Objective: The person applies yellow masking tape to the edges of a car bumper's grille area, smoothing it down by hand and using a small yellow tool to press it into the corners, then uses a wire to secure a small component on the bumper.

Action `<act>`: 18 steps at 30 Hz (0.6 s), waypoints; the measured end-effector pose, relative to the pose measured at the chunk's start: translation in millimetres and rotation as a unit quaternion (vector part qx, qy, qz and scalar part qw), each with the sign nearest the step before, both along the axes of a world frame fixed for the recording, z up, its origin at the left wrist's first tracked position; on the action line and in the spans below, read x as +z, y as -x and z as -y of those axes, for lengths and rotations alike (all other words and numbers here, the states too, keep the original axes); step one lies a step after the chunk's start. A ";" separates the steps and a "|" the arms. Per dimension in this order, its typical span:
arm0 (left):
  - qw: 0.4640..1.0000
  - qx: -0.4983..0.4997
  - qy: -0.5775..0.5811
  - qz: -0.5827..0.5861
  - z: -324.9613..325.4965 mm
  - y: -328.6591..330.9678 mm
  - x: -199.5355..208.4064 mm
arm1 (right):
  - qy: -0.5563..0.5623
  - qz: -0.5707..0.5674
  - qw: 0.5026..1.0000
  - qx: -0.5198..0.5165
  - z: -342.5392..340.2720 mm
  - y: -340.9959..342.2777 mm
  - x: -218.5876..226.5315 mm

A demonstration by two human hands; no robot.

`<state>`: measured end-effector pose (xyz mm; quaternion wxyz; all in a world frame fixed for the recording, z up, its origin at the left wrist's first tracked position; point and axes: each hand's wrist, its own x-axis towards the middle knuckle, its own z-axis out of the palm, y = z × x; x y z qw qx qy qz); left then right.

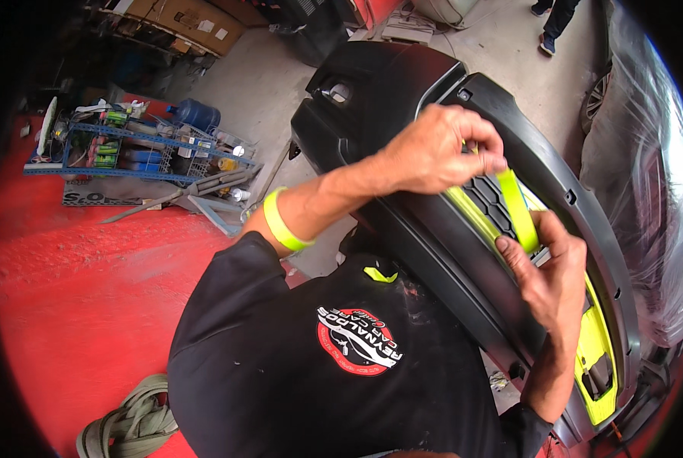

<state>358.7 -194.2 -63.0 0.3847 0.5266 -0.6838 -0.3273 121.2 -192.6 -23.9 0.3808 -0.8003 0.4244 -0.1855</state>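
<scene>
A strip of bright yellow tape point(518, 214) stretches between my two hands, above a black car bumper point(452, 267). My left hand point(437, 149) is closed, pinching the strip's upper end. The lower part is gripped between the thumb and fingers of my right hand point(553, 271). Below the strip runs a dark honeycomb grille point(485, 200), edged in yellow. More yellow masking point(597, 359) covers the bumper's opening toward the lower right. A yellow band point(278, 220) circles my left forearm, and a small yellow scrap point(379, 275) clings to my black shirt.
At the left stands a blue metal rack point(162, 139) with bottles and cans, with metal legs jutting out. A plastic-covered car point(639, 175) borders the right side. Another person's leg point(559, 27) shows at the top. A green strap bundle point(131, 420) lies on the red floor.
</scene>
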 end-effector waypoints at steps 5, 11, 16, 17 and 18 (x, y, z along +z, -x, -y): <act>0.959 0.135 0.102 0.228 17.1 -51.4 8.5 | -0.004 0.031 0.999 -0.008 19.7 41.0 -5.1; 0.929 0.135 0.073 0.338 31.0 -63.9 -28.6 | -0.152 -0.028 0.982 -0.111 26.4 118.2 -9.0; 0.888 0.124 0.018 0.442 33.7 -64.4 -48.7 | -0.057 -0.069 0.990 -0.105 22.8 98.7 -21.9; 0.888 0.125 0.016 0.442 33.2 -64.7 -50.7 | -0.023 -0.086 0.992 -0.093 23.9 96.5 -22.6; 0.877 0.123 0.034 0.463 32.5 -64.6 -53.7 | -0.035 -0.091 0.991 -0.088 23.8 94.7 -21.4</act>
